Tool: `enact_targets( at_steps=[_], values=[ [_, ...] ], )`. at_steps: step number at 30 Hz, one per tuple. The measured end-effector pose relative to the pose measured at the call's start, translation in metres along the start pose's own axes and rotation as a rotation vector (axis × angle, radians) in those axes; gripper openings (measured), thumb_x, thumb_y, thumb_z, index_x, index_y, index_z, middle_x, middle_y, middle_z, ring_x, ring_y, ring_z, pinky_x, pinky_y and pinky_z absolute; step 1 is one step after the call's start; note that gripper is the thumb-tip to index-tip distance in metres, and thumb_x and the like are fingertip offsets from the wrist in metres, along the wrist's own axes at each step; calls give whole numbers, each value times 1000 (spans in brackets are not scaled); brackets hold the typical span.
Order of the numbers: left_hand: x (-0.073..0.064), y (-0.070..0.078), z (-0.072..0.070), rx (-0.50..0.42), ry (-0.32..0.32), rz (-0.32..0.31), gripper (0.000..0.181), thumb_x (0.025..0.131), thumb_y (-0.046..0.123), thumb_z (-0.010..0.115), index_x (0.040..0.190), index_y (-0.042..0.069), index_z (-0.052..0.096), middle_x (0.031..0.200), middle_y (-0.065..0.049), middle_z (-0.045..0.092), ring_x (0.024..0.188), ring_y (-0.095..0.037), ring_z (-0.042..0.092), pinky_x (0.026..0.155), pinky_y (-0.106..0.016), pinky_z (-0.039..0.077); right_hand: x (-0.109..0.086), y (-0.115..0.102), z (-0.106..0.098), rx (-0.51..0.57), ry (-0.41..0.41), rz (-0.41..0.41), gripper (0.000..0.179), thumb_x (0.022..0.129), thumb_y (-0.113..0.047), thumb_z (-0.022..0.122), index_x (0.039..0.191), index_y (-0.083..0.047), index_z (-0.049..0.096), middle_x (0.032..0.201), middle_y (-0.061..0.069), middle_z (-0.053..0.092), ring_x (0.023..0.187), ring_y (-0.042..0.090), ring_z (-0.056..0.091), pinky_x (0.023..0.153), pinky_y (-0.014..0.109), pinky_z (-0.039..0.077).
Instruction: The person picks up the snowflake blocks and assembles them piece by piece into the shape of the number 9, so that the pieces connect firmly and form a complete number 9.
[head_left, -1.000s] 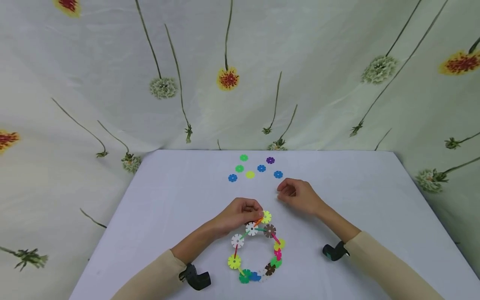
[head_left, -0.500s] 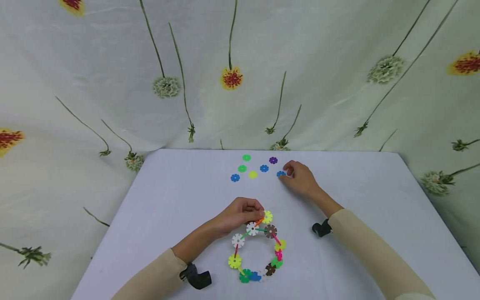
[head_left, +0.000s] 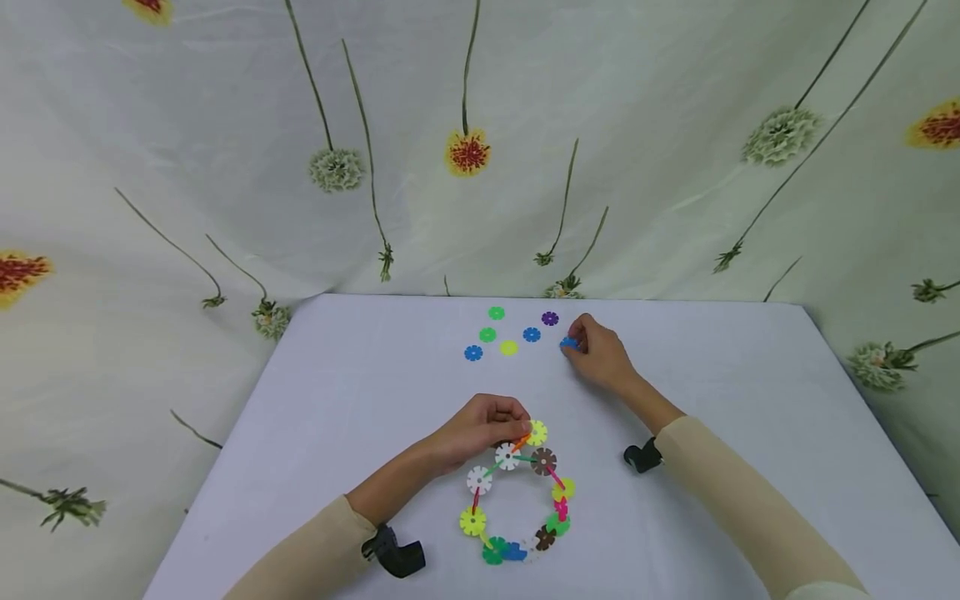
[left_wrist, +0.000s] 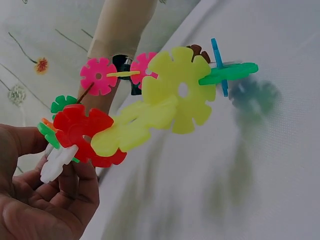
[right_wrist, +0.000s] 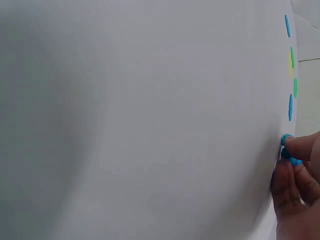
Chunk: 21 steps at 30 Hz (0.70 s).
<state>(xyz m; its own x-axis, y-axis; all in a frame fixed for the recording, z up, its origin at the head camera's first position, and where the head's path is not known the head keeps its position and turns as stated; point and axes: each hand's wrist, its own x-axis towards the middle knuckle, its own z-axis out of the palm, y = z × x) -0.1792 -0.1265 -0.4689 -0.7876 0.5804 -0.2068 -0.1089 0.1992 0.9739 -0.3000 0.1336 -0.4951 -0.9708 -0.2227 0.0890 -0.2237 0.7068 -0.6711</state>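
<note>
My left hand (head_left: 483,429) pinches the top of a ring of interlocking notched plastic discs (head_left: 478,480), held above the table. In the left wrist view the ring shows a red disc (left_wrist: 75,125) near the fingers, a large yellow disc (left_wrist: 170,90), and pink discs (left_wrist: 98,76) behind. At the back of the table my right hand (head_left: 602,354) pinches a blue notched disc (head_left: 568,342) between thumb and fingers. In the right wrist view this blue disc (right_wrist: 287,140) is partly hidden by the thumb and sits close over the tabletop.
Several loose discs lie left of my right hand: a purple disc (head_left: 550,318), blue discs (head_left: 532,334), green discs (head_left: 487,334) and a yellow disc (head_left: 509,347). The white table (head_left: 360,358) ends at a flower-patterned cloth (head_left: 420,208). Black wrist cameras (head_left: 397,557) sit on both arms.
My right hand has reached forward and left to the nearest blue disc and now pinches it. The left hand keeps its hold on the ring. The head view has shifted slightly.
</note>
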Motion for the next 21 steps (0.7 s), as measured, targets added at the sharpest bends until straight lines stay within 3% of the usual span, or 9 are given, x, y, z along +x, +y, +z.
enact_targets(
  at_steps=[5, 9, 15, 21],
  values=[
    [0, -1, 1, 4, 10, -1, 24, 107, 16, 65, 116, -5, 70, 89, 8, 69, 83, -11, 61, 78, -16, 55, -11, 2, -4, 102, -4, -41, 16, 103, -11, 69, 117, -6, 66, 112, 16, 76, 101, 29, 71, 94, 45, 57],
    [1, -2, 0, 7, 7, -4, 24, 107, 17, 65, 116, -5, 70, 90, 8, 69, 84, -11, 62, 78, -16, 55, -20, 5, -7, 140, -18, -51, 14, 102, -11, 71, 116, -7, 70, 110, 14, 78, 100, 25, 71, 92, 37, 58],
    [3, -3, -1, 21, 12, -7, 24, 107, 18, 65, 117, -4, 70, 91, 8, 70, 86, -11, 63, 80, -16, 55, -38, 10, -16, 247, -102, -100, 18, 100, -9, 73, 117, -4, 71, 110, 15, 79, 95, 19, 72, 85, 19, 56],
    [4, -3, 1, 31, 18, -18, 23, 107, 18, 66, 116, -3, 71, 90, 8, 70, 86, -11, 63, 81, -17, 55, -58, 10, -21, 351, -176, -151, 18, 99, -7, 74, 116, 0, 71, 105, 17, 78, 89, 16, 72, 81, 18, 58]
  ],
)
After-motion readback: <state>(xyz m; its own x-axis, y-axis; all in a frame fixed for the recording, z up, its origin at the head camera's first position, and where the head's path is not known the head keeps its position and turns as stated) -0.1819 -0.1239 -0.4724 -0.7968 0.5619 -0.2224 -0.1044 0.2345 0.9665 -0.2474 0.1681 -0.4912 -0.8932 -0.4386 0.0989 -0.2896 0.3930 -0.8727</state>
